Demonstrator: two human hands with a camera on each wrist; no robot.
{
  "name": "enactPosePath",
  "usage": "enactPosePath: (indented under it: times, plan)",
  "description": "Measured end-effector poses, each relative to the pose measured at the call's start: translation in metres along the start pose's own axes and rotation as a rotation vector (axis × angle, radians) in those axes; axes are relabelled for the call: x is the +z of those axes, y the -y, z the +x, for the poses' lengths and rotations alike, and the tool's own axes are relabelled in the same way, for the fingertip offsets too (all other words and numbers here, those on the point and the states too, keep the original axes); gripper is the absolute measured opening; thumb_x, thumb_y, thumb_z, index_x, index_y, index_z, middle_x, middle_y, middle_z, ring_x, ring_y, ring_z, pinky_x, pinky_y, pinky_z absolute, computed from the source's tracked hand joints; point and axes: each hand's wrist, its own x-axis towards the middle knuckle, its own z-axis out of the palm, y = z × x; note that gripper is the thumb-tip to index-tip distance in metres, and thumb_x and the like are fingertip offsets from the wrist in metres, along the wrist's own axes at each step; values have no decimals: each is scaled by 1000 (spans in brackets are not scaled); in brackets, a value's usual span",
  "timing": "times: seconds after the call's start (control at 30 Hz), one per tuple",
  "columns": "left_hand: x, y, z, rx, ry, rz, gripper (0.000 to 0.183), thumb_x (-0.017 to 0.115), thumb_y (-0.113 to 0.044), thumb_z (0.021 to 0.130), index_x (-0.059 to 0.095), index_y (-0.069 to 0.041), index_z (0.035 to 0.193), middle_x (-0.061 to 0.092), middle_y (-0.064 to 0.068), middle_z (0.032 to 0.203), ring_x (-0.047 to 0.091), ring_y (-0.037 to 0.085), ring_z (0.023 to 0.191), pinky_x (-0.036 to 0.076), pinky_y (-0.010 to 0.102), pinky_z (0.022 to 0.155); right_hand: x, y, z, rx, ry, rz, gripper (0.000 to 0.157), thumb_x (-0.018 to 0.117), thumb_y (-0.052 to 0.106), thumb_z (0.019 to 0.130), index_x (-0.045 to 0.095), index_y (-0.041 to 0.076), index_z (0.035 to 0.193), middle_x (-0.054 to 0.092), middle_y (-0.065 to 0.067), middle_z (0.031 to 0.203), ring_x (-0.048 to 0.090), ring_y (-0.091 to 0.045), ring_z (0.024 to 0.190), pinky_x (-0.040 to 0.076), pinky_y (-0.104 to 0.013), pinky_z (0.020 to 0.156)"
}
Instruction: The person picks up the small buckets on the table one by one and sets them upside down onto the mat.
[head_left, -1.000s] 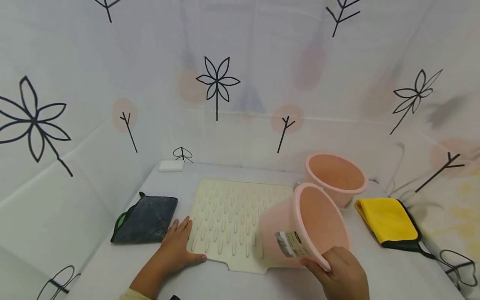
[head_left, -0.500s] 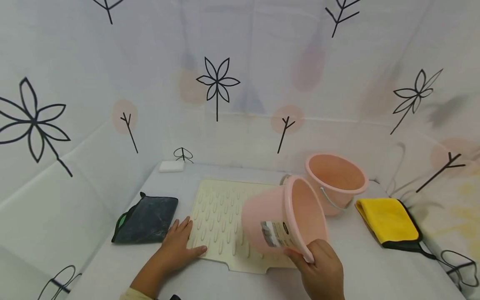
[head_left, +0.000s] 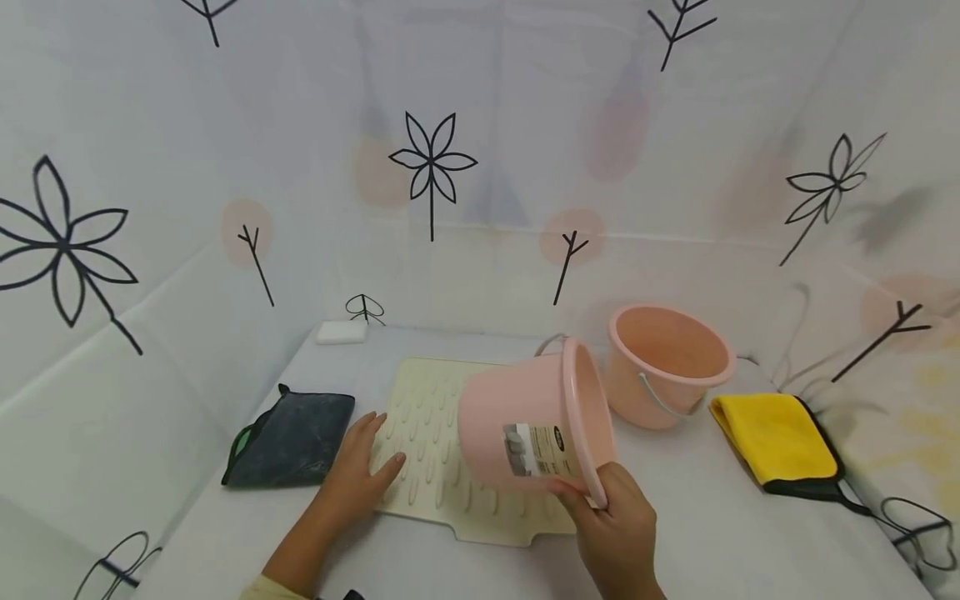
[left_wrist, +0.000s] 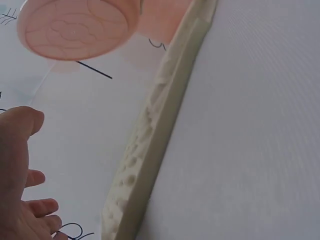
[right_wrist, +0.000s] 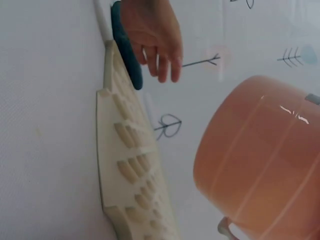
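My right hand (head_left: 618, 529) grips the rim of a pink plastic bucket (head_left: 491, 400) with a paper label. The bucket is tilted on its side, mouth to the right, above a cream board with raised ridges (head_left: 416, 408). In the right wrist view the bucket (right_wrist: 260, 155) hangs apart from the board (right_wrist: 145, 185). Over the board's left edge is my left hand (head_left: 356, 467), fingers spread and holding nothing. The left wrist view shows that left hand (left_wrist: 20, 170) raised above the board (left_wrist: 150, 130), with the bucket's round base (left_wrist: 75, 32) beyond.
A second pink bucket (head_left: 667, 358) stands upright at the back right. To its right lies a yellow cloth with black edging (head_left: 780, 442). At left sits a dark folded cloth item (head_left: 300, 437); a small white block (head_left: 342, 332) lies at the back left corner.
My right hand has carried the tilted bucket leftward and a little up over the board, uncovering more of the second bucket. My left hand has lifted from the board's edge.
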Motion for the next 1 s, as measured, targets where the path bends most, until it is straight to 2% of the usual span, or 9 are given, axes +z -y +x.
enactPosePath:
  times: [0.1,0.2,0.33,0.47,0.57,0.67,0.77,0.87,1.0]
  plan:
    - [1,-11,-4,84,-46,-105,70,66,-33,103,34,-17,163,28,13,169,26,38,158,26,66,123,5,2,-1,46,1,43,43,78,48,88,61,11,74,48,6,67,37,2,61,32,-12,46]
    - [4,-24,-5,196,-59,-264,64,65,-27,104,36,-20,161,33,10,167,29,35,157,28,62,124,10,5,-3,103,13,84,33,86,33,84,63,12,75,48,6,68,37,2,60,33,-14,47]
    - [10,-43,-2,315,13,-510,67,65,-28,104,33,-21,162,33,7,168,26,35,159,29,59,123,16,8,-6,166,38,128,22,90,14,78,68,12,80,52,5,71,41,0,62,38,-16,51]
    - [18,-58,3,329,158,-690,81,67,-46,101,23,-27,166,23,4,172,22,37,160,35,61,120,21,9,-12,190,62,138,17,89,11,79,73,14,83,57,5,75,41,0,62,37,-16,50]
    - [25,-61,4,353,254,-782,89,65,-55,99,15,-27,167,20,7,172,26,39,156,43,53,116,22,9,-17,184,83,148,18,89,8,77,75,15,86,61,3,79,42,0,64,37,-16,50]
    - [31,-61,3,377,311,-862,95,65,-56,99,6,-28,168,17,12,172,31,39,152,47,40,112,23,8,-21,165,105,169,19,89,7,76,78,16,88,65,1,83,46,-2,67,40,-16,55]
    - [36,-58,1,364,348,-914,103,66,-59,97,-3,-35,168,13,12,173,36,33,147,45,32,111,23,6,-24,122,116,206,17,88,8,78,78,15,90,66,0,85,51,-3,70,44,-17,59]
    - [39,-56,-1,362,386,-974,108,69,-61,94,-11,-43,165,12,8,172,38,25,144,44,31,112,23,5,-25,96,138,256,16,87,6,80,77,14,90,68,-2,88,55,-5,75,48,-18,63]
    - [40,-53,-3,440,446,-1089,112,69,-60,95,-17,-43,164,23,6,165,45,20,139,46,33,112,22,7,-27,109,189,286,16,86,6,81,76,16,90,70,-2,95,60,-7,81,51,-18,69]
